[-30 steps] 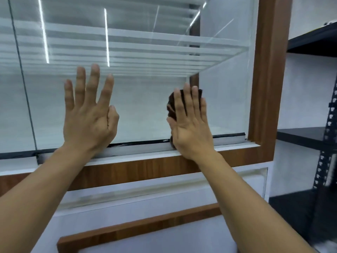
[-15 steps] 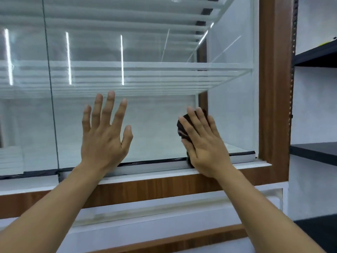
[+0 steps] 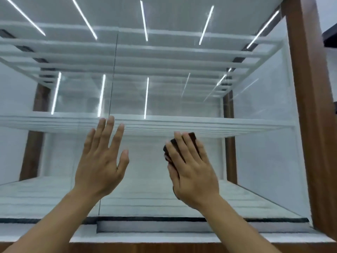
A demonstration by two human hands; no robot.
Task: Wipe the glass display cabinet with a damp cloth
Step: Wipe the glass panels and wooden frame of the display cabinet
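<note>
- Two hands are working the glass display cabinet (image 3: pixel 259 143) right now, and the damp cloth (image 3: pixel 191 136) is sitting dark and bunched under the right hand (image 3: pixel 193 172), pressed flat against the front pane just below the edge of the middle glass shelf (image 3: pixel 200 125).
- The right grip is lying open-palmed over the cloth, fingers spread on top of it, pinning it to the glass and not curling round it.
- The left hand (image 3: pixel 102 161) is holding nothing, fingers fanned out, palm facing the pane; whether it is touching the glass, I cannot tell.
- Risk number one: with only flat pressure holding it, the cloth is looking likely to slip out and drop on a fast stroke.
- Risk number two: a bare palm bracing on the pane is probably going to leave prints on wiped glass.
- Risk number three: a hard push near the pane seam (image 3: pixel 111 88) might be shifting a sliding panel along the bottom track (image 3: pixel 164 225).
- Inside, the shelves are showing nothing on them, only reflected light strips (image 3: pixel 145 97).
- The wooden frame (image 3: pixel 310 106) is bounding the right side.
</note>
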